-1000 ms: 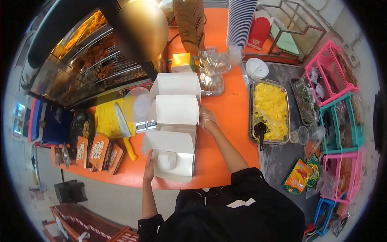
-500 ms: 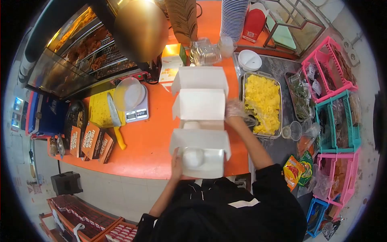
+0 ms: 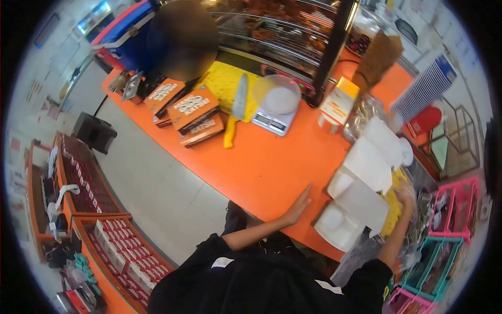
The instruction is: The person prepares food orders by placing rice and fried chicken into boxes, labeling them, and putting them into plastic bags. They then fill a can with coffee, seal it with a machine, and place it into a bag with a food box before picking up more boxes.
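My left hand [image 3: 299, 208] is held over the orange table with its fingers stretched out and nothing in them. To its right, two white takeaway boxes [image 3: 361, 201] stand with lids up, one behind the other. A round white mound [image 3: 331, 216] sits in the nearer box, and another white mound [image 3: 341, 183] shows in the farther one. My right hand [image 3: 405, 194], in a clear plastic glove, is over the tray of chunky yellow food [image 3: 389, 215]. Its fingers look apart, though somewhat blurred. The boxes partly hide the tray.
On the orange table [image 3: 251, 178] lie printed orange-and-black boxes [image 3: 193, 112] and a yellow-handled knife [image 3: 238, 107]. A kitchen scale [image 3: 273, 119] bears a clear bowl. Behind are a food warmer [image 3: 277, 31] and stacked paper cups [image 3: 423, 89]. Pink and teal baskets [image 3: 434, 261] stand at right.
The view has turned left, so the boxes now appear at the right. My left hand has let go of the nearer box and moved away left. My right hand stays by the yellow food.
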### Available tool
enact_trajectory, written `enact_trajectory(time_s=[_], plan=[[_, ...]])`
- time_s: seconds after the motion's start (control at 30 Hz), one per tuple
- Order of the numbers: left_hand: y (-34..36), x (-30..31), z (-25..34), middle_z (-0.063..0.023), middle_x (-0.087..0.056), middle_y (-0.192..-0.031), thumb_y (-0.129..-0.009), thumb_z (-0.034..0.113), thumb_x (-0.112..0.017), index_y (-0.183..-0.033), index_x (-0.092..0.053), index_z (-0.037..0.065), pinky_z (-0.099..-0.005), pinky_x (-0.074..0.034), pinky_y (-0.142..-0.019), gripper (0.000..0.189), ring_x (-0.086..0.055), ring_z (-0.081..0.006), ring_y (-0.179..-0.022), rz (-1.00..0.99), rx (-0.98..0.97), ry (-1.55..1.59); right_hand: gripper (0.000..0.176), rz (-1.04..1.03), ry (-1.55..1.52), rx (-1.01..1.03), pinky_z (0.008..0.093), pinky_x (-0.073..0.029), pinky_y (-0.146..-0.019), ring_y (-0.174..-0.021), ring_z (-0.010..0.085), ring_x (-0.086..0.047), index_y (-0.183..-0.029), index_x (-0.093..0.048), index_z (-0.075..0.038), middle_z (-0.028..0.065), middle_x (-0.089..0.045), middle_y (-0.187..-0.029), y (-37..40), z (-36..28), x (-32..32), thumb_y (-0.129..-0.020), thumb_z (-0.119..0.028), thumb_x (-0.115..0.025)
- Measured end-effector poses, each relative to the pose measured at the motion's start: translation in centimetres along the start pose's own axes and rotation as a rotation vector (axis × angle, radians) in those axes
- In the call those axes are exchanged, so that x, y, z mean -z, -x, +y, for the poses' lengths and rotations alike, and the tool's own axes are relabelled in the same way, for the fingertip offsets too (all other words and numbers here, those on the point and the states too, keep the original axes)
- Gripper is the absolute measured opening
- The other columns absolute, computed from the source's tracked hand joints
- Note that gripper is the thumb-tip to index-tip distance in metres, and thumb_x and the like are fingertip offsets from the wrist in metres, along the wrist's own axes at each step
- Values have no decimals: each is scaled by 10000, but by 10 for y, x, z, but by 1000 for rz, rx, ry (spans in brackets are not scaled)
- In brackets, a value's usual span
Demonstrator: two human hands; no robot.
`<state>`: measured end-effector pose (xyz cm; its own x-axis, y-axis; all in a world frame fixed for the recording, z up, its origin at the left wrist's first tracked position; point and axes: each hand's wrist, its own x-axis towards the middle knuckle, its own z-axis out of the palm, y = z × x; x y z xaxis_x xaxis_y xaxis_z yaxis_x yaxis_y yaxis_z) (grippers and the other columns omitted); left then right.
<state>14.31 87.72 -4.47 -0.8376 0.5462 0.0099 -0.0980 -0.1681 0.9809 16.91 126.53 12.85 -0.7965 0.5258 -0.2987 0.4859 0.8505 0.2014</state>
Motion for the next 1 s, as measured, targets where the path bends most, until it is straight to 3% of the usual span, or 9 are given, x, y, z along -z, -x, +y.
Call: enact_trajectory(time_s=[0.07, 0.2, 0.37, 0.5, 0.7, 0.8, 0.87, 0.9, 1.0], plan=[[10, 62, 29, -149, -176, -1455, -927, 283, -383, -1392, -189, 9, -366, -74, -1099, 573, -108, -271, -1361, 164, -53, -250, 476, -62, 30, -270, 410, -393, -919, -1112, 327, -490, -1227, -474, -52, 192, -530, -1181, 19, -15, 55, -816, -294, -469], [28, 217, 95, -163, -348, -1332, -895, 235, -440, -1298, -341, 1, -405, -250, -1011, 476, -310, -300, -1250, 908, -155, -392, 388, 824, -435, 256, 378, -438, -839, -1006, 336, -533, -1184, -483, -74, 168, -563, -1091, 95, -213, 152, -804, -134, -534], [36, 340, 139, -138, -463, -1214, -773, 201, -552, -1222, -451, 66, -426, -337, -882, 479, -409, -303, -1151, 637, -57, -1348, 579, 522, -475, 1339, 409, -349, -981, -1164, 308, -430, -1222, -471, -79, 137, -494, -1217, 46, -535, 141, -683, -200, -643], [37, 371, 120, -81, -482, -1220, -764, 231, -573, -1189, -505, 135, -407, -353, -856, 440, -420, -260, -1158, 599, -114, -1425, 1066, 166, 407, 1445, 482, -329, -970, -1228, 346, -356, -1388, -228, -232, 167, -433, -1283, 36, -693, 179, -500, -376, -801], [42, 393, 126, -85, -466, -1250, -779, 263, -575, -1229, -476, 115, -419, -343, -892, 484, -396, -263, -1187, 587, -71, -1345, 1119, -33, 275, 1425, 520, -340, -933, -1218, 332, -380, -1422, -71, -274, 165, -389, -1322, 17, -731, 165, -551, -430, -756], [40, 394, 129, -102, -438, -1269, -748, 318, -629, -1285, -400, 85, -422, -301, -964, 629, -386, -259, -1201, 628, -108, -1213, 1139, -135, 28, 1198, 418, -341, -984, -1223, 352, -366, -1415, -35, -91, 237, -339, -1334, 71, -669, 204, -599, -579, -663], [38, 380, 131, -121, -401, -1275, -716, 396, -670, -1322, -323, 51, -409, -273, -1005, 779, -374, -242, -1201, 671, -379, -45, 1116, 301, -379, 1373, 422, -367, -963, -1144, 377, -436, -1398, -53, -16, 252, -410, -1261, 84, -621, 155, -623, -559, -644], [37, 377, 134, -121, -401, -1275, -716, 396, -670, -1322, -323, 51, -409, -273, -1005, 779, -374, -242, -1201, 665, -388, -39, 1091, 227, -493, 1284, 419, -347, -986, -1178, 372, -405, -1387, -91, 10, 247, -403, -1278, 109, -600, 140, -630, -540, -652], [52, 369, 157, -138, -380, -1283, -727, 379, -685, -1302, -336, 3, -367, -317, -987, 770, -395, -238, -1178, 168, 118, 29, 985, -168, -989, 1122, 418, -332, -1007, -1216, 354, -382, -1352, -194, 50, 231, -418, -1283, 141, -539, 101, -660, -471, -664]])
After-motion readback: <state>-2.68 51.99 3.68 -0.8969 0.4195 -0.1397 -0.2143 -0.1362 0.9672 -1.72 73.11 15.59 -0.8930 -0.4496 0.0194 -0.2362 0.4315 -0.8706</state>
